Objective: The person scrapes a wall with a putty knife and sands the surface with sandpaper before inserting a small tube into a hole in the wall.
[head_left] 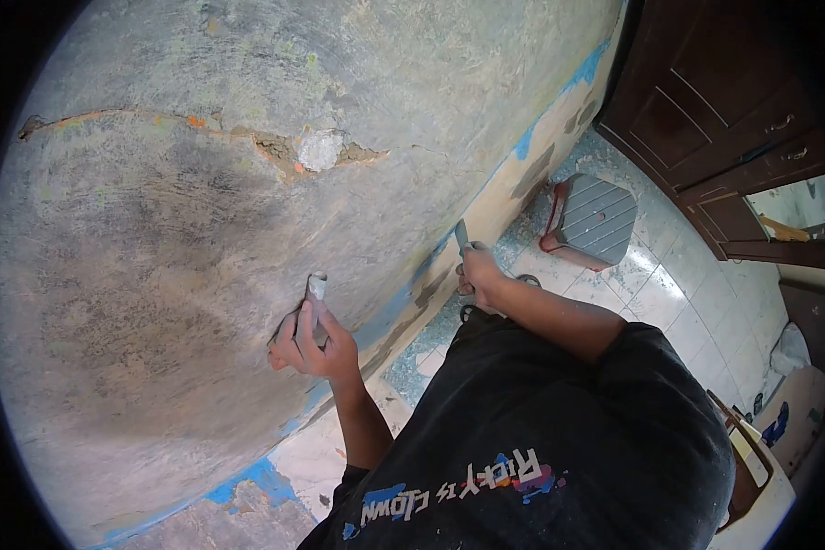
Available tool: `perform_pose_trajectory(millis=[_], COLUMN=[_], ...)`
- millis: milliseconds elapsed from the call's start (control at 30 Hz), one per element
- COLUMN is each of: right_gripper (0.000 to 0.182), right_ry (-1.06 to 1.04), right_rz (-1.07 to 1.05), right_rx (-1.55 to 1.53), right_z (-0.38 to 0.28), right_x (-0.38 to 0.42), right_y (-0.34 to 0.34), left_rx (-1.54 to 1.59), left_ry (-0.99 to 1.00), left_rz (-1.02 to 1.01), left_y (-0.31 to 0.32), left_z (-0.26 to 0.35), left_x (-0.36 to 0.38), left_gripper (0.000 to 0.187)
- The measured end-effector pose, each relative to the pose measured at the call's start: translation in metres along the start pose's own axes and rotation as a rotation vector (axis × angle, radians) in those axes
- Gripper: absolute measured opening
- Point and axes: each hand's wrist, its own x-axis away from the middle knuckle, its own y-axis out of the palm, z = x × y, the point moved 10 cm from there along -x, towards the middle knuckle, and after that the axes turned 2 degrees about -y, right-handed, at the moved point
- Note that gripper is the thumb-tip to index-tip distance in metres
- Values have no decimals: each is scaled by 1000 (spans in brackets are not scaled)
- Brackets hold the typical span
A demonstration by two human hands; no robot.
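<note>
My left hand [312,341] is closed around a grey piece with white paste [316,286] on its upper end, held close before the worn plaster wall [156,275]. My palm hides most of that piece, so I cannot tell its kind. In my right hand [478,273] is a scraper [461,238] with a narrow grey blade pointing up, near the strip of blue paint low on the wall. Above my left hand, a long crack [275,147] with orange, crumbled edges runs across the wall. A white filler patch [321,149] sits in it.
A grey and red plastic stool [598,220] stands on the dusty tile floor [697,321] to the right. Behind it is a dark brown wooden cabinet [706,110]. A pale chair-like object [761,477] stands behind my right side.
</note>
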Motion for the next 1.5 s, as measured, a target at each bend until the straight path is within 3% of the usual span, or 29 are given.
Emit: perform_pose_trajectory(millis=[200,300,500,600,700,900,1000,1300,1500], right_gripper=[16,14,14,15,16,14,13,14,14], right_ry=[18,20,-28,-7,-13,-50,30,1,24], right_rz=[-40,48,-27,56,-54,-31,-51,63,3], right_rx=[44,-89,6,-34,-33,17,-45,-110,-182], right_z=[-3,0,-2,-6,-11,-11,-11,-35,-57], right_x=[14,-20,8,-14,12,14,8,0,15], right_y=[1,-15,1,-16,2,-4,-7,-52,-65], left_rx=[1,16,-2,-4,-37,-26,-24,-34,-20], left_ry=[-15,-26,-3,-17,16,5,2,46,-5], left_rz=[-3,-6,-6,-1,-4,18,21,-2,47], left_y=[-1,0,-2,-1,2,0,-2,-1,-1], left_z=[0,-1,-3,0,0,0,1,-3,0], left_x=[-1,3,3,2,1,0,0,3,1], left_gripper=[25,26,25,24,23,23,23,25,23])
